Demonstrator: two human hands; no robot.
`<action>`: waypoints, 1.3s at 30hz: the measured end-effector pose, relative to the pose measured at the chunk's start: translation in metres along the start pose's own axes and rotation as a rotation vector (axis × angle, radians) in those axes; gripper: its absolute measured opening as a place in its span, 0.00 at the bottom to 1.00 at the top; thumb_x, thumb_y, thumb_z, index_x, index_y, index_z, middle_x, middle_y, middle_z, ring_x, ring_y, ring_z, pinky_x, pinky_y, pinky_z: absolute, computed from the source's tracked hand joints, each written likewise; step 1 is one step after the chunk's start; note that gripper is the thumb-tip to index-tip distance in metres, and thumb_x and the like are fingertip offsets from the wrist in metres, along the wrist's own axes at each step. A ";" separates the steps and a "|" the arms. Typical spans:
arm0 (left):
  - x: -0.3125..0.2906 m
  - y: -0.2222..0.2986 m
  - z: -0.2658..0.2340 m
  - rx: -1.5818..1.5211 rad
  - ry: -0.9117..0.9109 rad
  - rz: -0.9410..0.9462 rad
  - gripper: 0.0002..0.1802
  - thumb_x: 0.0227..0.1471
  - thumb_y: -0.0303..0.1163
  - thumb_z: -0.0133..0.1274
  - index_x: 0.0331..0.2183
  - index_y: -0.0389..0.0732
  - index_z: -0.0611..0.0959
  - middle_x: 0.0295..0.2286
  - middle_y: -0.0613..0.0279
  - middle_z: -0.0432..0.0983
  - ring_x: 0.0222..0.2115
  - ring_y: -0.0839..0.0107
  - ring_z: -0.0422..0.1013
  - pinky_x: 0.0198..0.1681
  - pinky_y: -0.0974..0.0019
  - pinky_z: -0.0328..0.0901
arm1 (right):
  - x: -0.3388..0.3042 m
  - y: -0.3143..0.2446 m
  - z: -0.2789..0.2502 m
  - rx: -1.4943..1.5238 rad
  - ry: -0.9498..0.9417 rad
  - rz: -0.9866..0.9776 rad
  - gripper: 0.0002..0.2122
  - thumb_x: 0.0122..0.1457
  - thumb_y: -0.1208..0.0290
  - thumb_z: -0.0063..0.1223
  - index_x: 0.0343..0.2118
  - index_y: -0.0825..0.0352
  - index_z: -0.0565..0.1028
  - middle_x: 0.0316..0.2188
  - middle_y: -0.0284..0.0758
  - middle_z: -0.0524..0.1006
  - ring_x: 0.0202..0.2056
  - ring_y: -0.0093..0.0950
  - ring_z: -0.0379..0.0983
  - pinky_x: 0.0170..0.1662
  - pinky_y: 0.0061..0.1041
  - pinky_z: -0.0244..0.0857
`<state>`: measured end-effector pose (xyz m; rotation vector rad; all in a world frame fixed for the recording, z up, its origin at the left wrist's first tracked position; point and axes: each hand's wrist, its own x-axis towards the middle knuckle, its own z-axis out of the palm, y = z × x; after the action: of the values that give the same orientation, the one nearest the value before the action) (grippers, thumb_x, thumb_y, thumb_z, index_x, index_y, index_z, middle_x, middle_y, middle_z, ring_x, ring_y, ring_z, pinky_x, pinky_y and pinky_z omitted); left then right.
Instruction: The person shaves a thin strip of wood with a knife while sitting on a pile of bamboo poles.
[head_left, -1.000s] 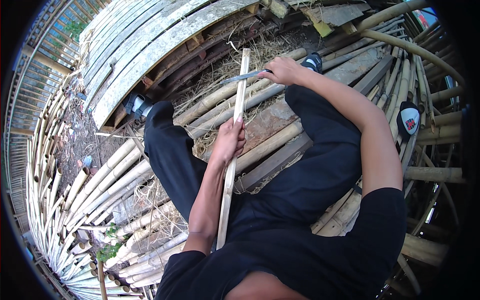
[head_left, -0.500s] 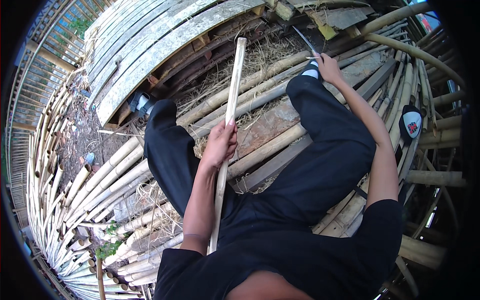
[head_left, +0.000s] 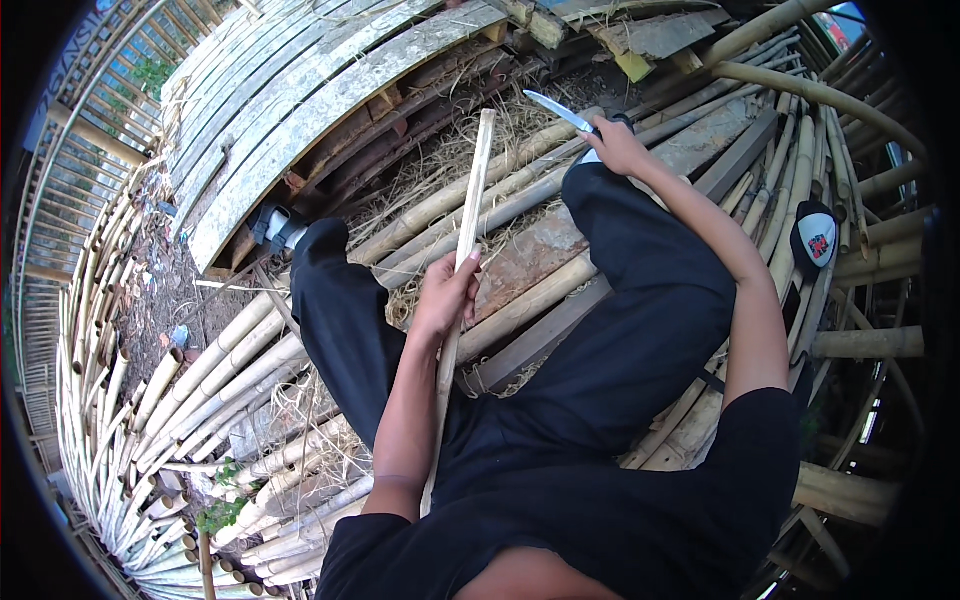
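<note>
My left hand (head_left: 445,297) is closed around a long pale bamboo strip (head_left: 474,190), gripping it near its middle. The strip slants up and slightly right from my lap, its far end in the air above straw and poles. Out at the far right, beside my right knee, my right hand (head_left: 613,146) is wrapped round the handle of a knife (head_left: 558,109). The blade points up and to the left, toward the strip's far end but apart from it. Most of the handle is hidden by my fingers.
A slatted wooden platform (head_left: 300,95) lies at the far left. Bamboo poles (head_left: 225,345) spread out on the left, with straw (head_left: 480,125) between others ahead. A black-and-white cap (head_left: 817,238) rests on poles at the right. My legs (head_left: 640,270) flank the strip.
My right hand has drawn the knife a little to the left, and the blade has swung further left. The strip's far end has dropped slightly nearer to me, still in my left hand.
</note>
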<state>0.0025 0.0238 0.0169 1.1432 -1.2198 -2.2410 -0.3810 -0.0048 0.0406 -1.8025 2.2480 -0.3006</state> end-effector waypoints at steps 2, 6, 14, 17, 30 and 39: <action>0.000 0.000 0.001 0.058 0.028 0.014 0.18 0.60 0.44 0.49 0.32 0.37 0.71 0.13 0.70 0.62 0.07 0.80 0.59 0.09 0.73 0.58 | 0.003 0.001 0.004 -0.016 -0.048 0.003 0.18 0.61 0.59 0.46 0.39 0.73 0.71 0.32 0.56 0.75 0.39 0.53 0.71 0.42 0.46 0.62; 0.001 0.000 0.003 0.208 0.144 0.066 0.19 0.58 0.43 0.51 0.33 0.34 0.73 0.13 0.70 0.64 0.08 0.80 0.60 0.10 0.73 0.57 | 0.005 -0.017 0.004 -0.027 -0.099 -0.019 0.19 0.59 0.57 0.46 0.37 0.74 0.73 0.32 0.55 0.76 0.39 0.52 0.72 0.43 0.45 0.62; 0.019 -0.012 0.002 0.470 0.256 0.128 0.21 0.56 0.45 0.53 0.32 0.32 0.78 0.11 0.70 0.64 0.09 0.78 0.61 0.12 0.68 0.57 | 0.010 -0.077 0.012 -0.096 -0.223 -0.116 0.18 0.54 0.58 0.52 0.24 0.73 0.77 0.23 0.52 0.76 0.29 0.51 0.74 0.36 0.43 0.67; 0.019 -0.012 0.004 0.536 0.286 0.171 0.22 0.55 0.46 0.54 0.31 0.32 0.80 0.10 0.68 0.66 0.09 0.77 0.63 0.13 0.67 0.58 | 0.003 -0.115 0.013 -0.168 -0.292 -0.171 0.15 0.53 0.63 0.51 0.25 0.72 0.78 0.24 0.52 0.77 0.32 0.50 0.75 0.39 0.44 0.69; 0.015 -0.002 0.007 0.483 0.267 0.150 0.22 0.54 0.44 0.55 0.28 0.30 0.80 0.10 0.64 0.68 0.09 0.76 0.66 0.12 0.68 0.61 | 0.019 -0.112 0.029 -0.206 -0.334 -0.247 0.20 0.55 0.56 0.55 0.24 0.74 0.78 0.24 0.54 0.76 0.31 0.50 0.75 0.38 0.42 0.70; 0.014 0.002 0.012 0.414 0.201 0.072 0.20 0.56 0.42 0.53 0.28 0.31 0.77 0.11 0.63 0.68 0.08 0.75 0.66 0.10 0.69 0.60 | 0.019 -0.115 0.026 -0.259 -0.366 -0.198 0.20 0.56 0.54 0.51 0.26 0.71 0.79 0.26 0.53 0.77 0.33 0.51 0.75 0.40 0.44 0.69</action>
<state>-0.0159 0.0205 0.0153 1.4049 -1.6531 -1.8158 -0.2707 -0.0488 0.0497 -2.0158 1.9268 0.2815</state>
